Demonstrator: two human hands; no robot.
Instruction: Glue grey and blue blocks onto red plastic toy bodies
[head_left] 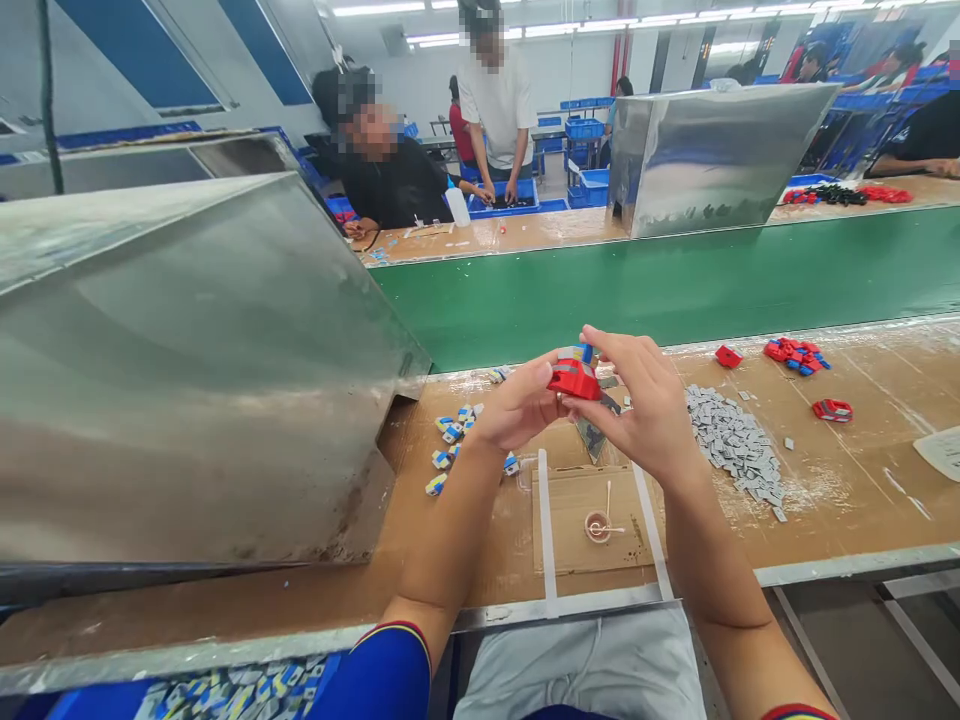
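Both of my hands are raised above the workbench and closed around one small red plastic part [574, 380] with a blue and white piece on its top. My left hand [517, 405] pinches it from the left and below. My right hand [645, 400] grips it from the right, fingers curled over its top. Below the hands lies a taped cardboard pad [577, 545] with a small round cup [598, 526] and a thin stick in it.
A heap of small grey pieces [735, 440] lies right of my hands, several blue-white pieces [454, 440] left. Red parts [799, 355] sit far right. A large metal housing [187, 370] fills the left. A green conveyor belt [675, 285] runs behind; other people work beyond it.
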